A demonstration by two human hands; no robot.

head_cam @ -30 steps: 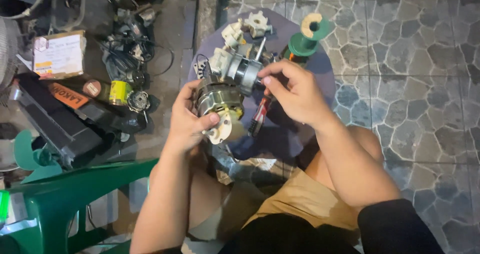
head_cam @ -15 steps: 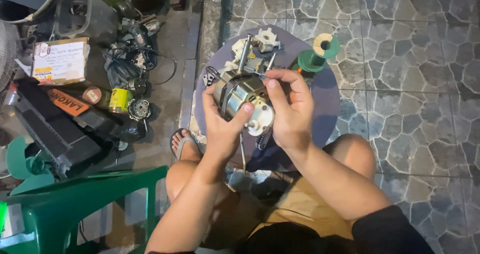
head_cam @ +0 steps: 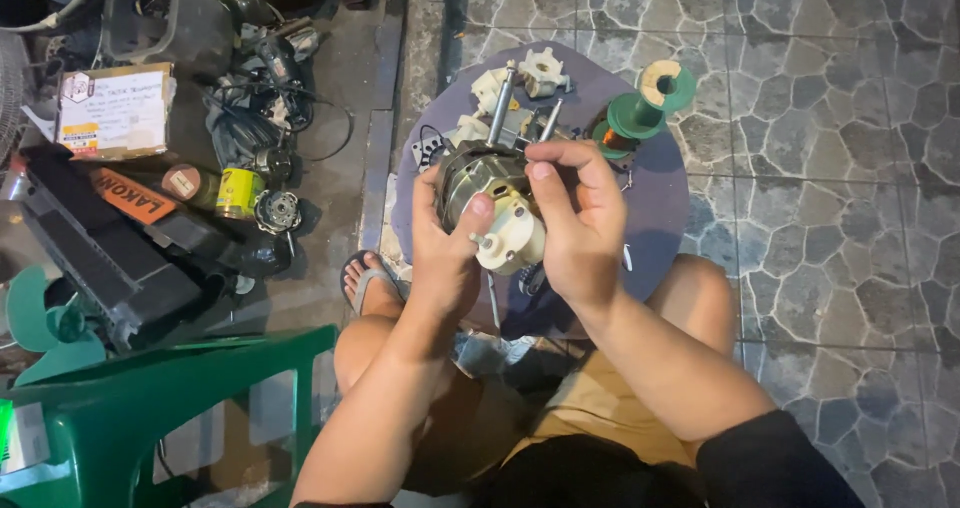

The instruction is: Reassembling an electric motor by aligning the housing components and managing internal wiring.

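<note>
I hold a small electric fan motor (head_cam: 487, 183) with a metal shaft and a cream plastic gearbox (head_cam: 513, 240) above a round purple board (head_cam: 655, 203). My left hand (head_cam: 445, 253) grips the motor's left side, thumb on the cream part. My right hand (head_cam: 575, 218) wraps the right side, fingers curled over the top of the motor. Cream plastic parts (head_cam: 535, 71) and a green wire spool (head_cam: 645, 108) lie on the board beyond the motor.
To the left on the dark floor lie a cardboard box (head_cam: 113, 111), a yellow tin (head_cam: 238, 193), tangled cables (head_cam: 255, 118), a black casing (head_cam: 110, 258) and a green fan blade (head_cam: 45, 323). A green plastic chair (head_cam: 130, 408) stands at lower left. Stone-pattern tiles (head_cam: 830, 198) are on the right.
The motor has been turned in my hands so the cream gearbox faces me, and both hands have shifted their grip around it. The view has moved slightly.
</note>
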